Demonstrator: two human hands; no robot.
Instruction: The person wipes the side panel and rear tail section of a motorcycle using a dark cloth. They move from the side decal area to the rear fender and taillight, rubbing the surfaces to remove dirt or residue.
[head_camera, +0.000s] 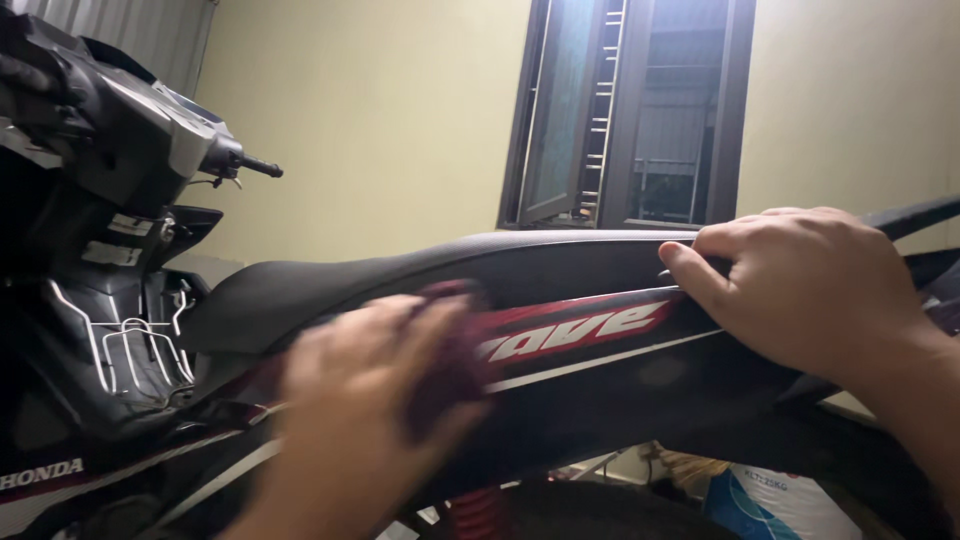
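A black motorbike with a long black seat (420, 262) and a dark side panel (600, 370) with red and white stripes fills the view. My left hand (365, 400) presses a dark red cloth (455, 350) against the side panel below the seat; the hand is blurred. My right hand (810, 290) rests on the rear of the seat, fingers curled over its edge near the grab rail.
The handlebar and front cover (130, 130) rise at the left, with a wire basket (130, 350) below. A dark-framed window (630, 110) sits in the pale yellow wall behind. A red shock spring (480, 512) and a blue and white bag (770, 505) lie below.
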